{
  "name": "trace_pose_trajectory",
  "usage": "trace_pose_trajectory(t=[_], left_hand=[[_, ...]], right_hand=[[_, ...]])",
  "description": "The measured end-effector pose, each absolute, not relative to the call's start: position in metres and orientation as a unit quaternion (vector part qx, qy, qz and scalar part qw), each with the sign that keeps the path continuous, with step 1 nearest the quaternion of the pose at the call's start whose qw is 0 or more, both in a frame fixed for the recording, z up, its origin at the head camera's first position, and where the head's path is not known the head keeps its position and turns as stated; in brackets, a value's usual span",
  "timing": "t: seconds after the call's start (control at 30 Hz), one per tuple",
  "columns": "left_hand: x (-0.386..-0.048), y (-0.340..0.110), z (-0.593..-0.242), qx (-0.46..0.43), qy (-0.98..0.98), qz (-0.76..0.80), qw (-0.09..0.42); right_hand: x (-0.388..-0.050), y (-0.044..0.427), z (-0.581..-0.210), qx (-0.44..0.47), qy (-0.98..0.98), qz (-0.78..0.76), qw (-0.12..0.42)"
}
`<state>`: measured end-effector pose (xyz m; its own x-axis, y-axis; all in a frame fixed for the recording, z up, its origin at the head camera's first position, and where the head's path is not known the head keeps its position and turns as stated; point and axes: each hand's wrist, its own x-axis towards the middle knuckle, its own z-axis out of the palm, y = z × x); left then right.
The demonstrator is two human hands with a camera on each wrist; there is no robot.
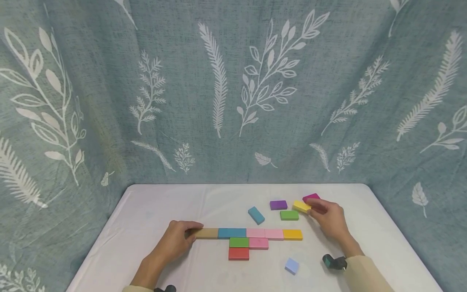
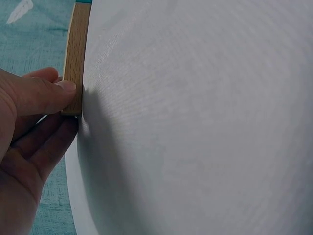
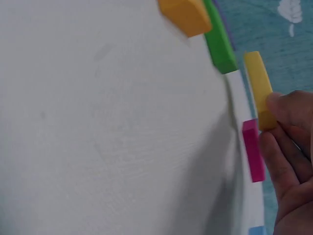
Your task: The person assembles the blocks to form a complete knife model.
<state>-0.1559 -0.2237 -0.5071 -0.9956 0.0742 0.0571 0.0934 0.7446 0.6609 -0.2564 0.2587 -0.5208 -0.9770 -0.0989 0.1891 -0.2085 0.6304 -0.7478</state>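
Note:
At the left end of a row of flat blocks, my left hand [image 1: 175, 240] grips a tan wooden block [image 1: 207, 233] between thumb and fingers. The left wrist view shows the thumb lying on that wooden block [image 2: 76, 49]. To its right the row runs on with a blue block [image 1: 232, 232], two pink blocks [image 1: 274, 234] and an orange block [image 1: 293, 235]. My right hand [image 1: 330, 219] pinches one end of a yellow block [image 1: 301, 207]; in the right wrist view this yellow block [image 3: 257, 78] appears raised off the table, beside a magenta block [image 3: 253, 152].
Under the row lie a green block [image 1: 238, 242], a pink block [image 1: 258, 243] and a red block [image 1: 238, 254]. Loose blocks include a blue one [image 1: 256, 215], a purple one [image 1: 278, 205], a green one [image 1: 289, 215] and a light blue one [image 1: 292, 266]. Behind the white table [image 1: 164, 202] hangs a curtain.

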Motion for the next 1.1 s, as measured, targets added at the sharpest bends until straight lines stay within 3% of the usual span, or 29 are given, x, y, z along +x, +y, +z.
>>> trace_pose_trajectory(t=[0.53, 0.77, 1.1], left_hand=[[-0.156, -0.222, -0.506, -0.039, -0.939, -0.342, 0.009], [-0.158, -0.222, -0.508, -0.039, -0.94, -0.339, 0.012], [-0.158, -0.224, -0.508, -0.051, -0.938, -0.342, 0.011]], right_hand=[[-0.185, 0.226, -0.49, 0.1, -0.892, 0.437, 0.048], [-0.163, 0.205, -0.493, 0.113, -0.882, 0.457, 0.027], [-0.15, 0.175, -0.507, 0.199, -0.895, 0.399, 0.004]])
